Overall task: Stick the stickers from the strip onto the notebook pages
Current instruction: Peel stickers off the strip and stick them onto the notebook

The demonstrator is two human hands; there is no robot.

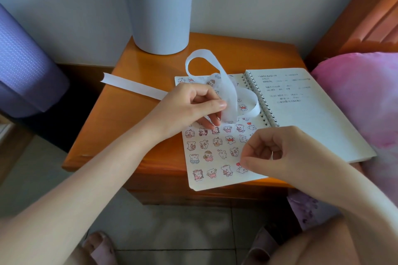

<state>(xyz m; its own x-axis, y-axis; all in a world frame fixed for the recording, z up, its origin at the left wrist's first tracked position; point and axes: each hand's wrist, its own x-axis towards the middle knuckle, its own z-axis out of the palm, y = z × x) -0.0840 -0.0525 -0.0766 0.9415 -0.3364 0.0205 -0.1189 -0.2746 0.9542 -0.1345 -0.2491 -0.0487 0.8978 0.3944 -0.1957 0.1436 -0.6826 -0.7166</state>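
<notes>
My left grip [193, 105] pinches the strip [228, 92] over the notebook [265, 112] on the bench [133, 118], my right grip [280, 153] is curled, holding I can't tell what, and the left page [195, 183] is nearly full of stickers [209, 156], while the right page [312, 122] shows none.

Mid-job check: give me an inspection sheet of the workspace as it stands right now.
Surface: wooden bedside table; the notebook overhangs its front edge.
Job's things: spiral notebook lies open, its left page filled with rows of cartoon stickers, its right page handwritten. The white sticker strip loops above the left page, and its tail runs off the table's left edge.
Clutter: grey-blue bin at the table's back.
Grips: left hand pinches the strip. Right hand is curled, thumb to forefinger, over the left page's lower part; what it holds cannot be told.
Cables: nothing seen.
Surroundings: rolled purple mat to the left, pink bedding and wooden bed frame to the right, tiled floor below.
</notes>
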